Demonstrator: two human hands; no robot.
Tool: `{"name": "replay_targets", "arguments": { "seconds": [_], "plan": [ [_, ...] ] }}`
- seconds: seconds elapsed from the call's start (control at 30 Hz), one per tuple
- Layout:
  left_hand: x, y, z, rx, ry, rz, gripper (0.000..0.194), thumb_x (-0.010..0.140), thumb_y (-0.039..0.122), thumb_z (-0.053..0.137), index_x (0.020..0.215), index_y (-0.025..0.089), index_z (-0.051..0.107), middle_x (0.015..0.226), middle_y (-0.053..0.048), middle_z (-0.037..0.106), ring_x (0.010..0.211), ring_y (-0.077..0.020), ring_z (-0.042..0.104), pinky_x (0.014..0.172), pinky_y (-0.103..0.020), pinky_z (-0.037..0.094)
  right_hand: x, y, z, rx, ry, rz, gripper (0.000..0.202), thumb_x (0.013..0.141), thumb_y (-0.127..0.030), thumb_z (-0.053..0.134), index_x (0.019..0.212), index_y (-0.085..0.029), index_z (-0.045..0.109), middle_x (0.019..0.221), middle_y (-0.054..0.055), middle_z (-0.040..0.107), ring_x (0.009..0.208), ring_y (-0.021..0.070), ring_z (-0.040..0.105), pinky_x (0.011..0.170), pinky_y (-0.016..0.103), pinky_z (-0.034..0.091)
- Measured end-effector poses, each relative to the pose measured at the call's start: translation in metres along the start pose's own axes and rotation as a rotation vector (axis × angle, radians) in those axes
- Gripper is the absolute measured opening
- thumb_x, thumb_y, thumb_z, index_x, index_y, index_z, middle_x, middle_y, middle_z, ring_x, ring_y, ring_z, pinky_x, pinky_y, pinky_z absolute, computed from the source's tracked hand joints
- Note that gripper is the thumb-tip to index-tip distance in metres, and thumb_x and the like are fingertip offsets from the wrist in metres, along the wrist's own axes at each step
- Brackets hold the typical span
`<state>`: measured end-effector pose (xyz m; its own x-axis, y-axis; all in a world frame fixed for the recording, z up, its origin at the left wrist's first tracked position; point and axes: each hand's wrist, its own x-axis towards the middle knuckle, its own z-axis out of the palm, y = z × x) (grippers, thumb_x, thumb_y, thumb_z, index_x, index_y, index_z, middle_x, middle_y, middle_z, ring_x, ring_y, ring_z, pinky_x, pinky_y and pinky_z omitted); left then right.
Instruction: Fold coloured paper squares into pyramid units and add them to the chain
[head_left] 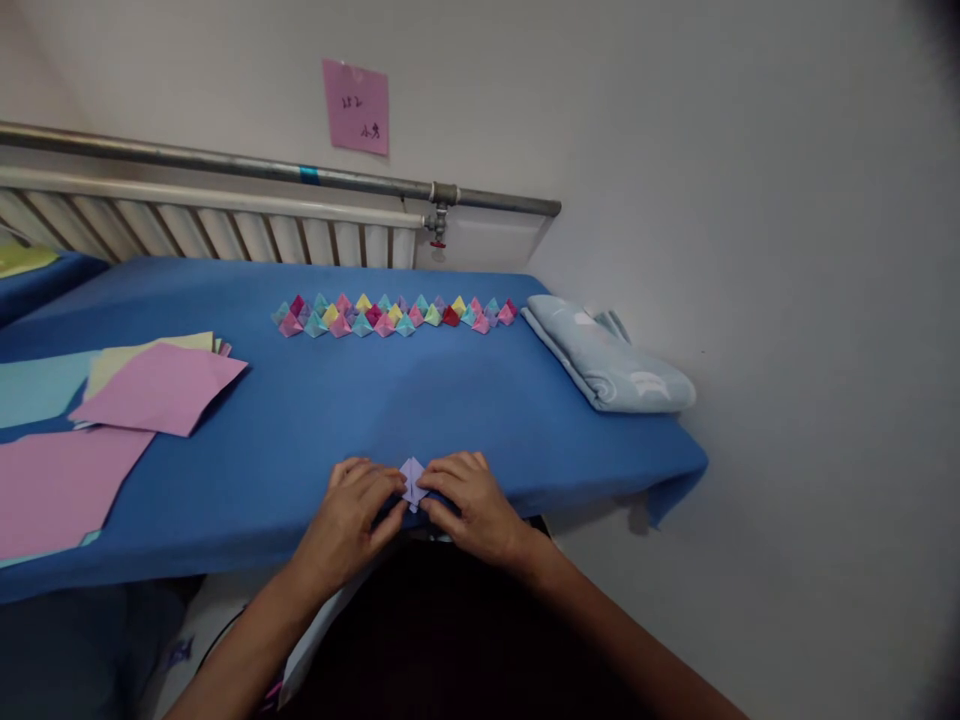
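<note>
A small lavender piece of folded paper lies at the front edge of the blue-covered table, diamond-shaped with a crease line down its middle. My left hand pinches its left side between thumb and fingers. On the opposite side, my right hand grips it the same way, thumb below and fingers above. The fingertips cover both side corners of the paper. Farther back, several folded paper pieces in pink, yellow, blue, purple and red stand in a long row.
Loose pink paper sheets lie at the left, with yellow and light blue sheets around them. A folded light blue blanket rests at the right end. Behind the table are a radiator and a metal pipe; a pink note hangs above.
</note>
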<state>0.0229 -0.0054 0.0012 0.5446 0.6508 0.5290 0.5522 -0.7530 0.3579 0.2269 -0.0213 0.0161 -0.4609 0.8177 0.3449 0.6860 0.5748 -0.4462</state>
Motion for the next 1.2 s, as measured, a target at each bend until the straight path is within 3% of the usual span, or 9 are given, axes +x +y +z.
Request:
{"name": "replay_targets", "arguments": {
  "seconds": [0.37,0.57,0.97,1.2],
  "plan": [
    [-0.001,-0.004,0.006,0.086,0.095,-0.008,0.011,0.089,0.02,0.052,0.093,0.019,0.062,0.103,-0.007,0.067,0.093,-0.0206,0.061,0.086,-0.041,0.044,-0.001,0.002,0.009,-0.007,0.081,0.04,0.009,0.09,-0.02,0.057,0.095,-0.021,0.064,0.097,0.002,0.068,0.088,0.0164,0.055,0.08,0.032,0.034],
    [-0.002,-0.005,0.007,0.115,0.099,-0.007,0.012,0.089,0.019,0.051,0.095,0.017,0.061,0.103,-0.009,0.067,0.093,-0.0212,0.062,0.085,-0.041,0.046,-0.005,-0.001,0.012,-0.032,0.119,0.052,0.015,0.089,-0.018,0.056,0.102,-0.021,0.064,0.102,0.004,0.067,0.092,0.0177,0.054,0.083,0.034,0.034],
    [0.002,0.0,0.002,0.178,0.016,0.069,0.02,0.09,0.013,0.045,0.098,0.02,0.061,0.104,-0.005,0.071,0.089,-0.0183,0.065,0.092,-0.042,0.039,-0.004,0.004,0.007,-0.093,-0.039,-0.057,0.021,0.092,-0.017,0.05,0.109,-0.024,0.061,0.119,0.003,0.064,0.096,0.0212,0.048,0.082,0.037,0.033],
    [0.008,-0.004,-0.003,0.2,-0.126,0.103,0.021,0.09,0.012,0.042,0.094,0.021,0.061,0.117,-0.006,0.066,0.09,-0.0186,0.062,0.091,-0.042,0.037,0.0,0.005,0.0,-0.108,-0.114,-0.087,0.021,0.092,-0.015,0.049,0.11,-0.02,0.059,0.122,0.003,0.063,0.096,0.0207,0.047,0.082,0.035,0.033]
  ]
}}
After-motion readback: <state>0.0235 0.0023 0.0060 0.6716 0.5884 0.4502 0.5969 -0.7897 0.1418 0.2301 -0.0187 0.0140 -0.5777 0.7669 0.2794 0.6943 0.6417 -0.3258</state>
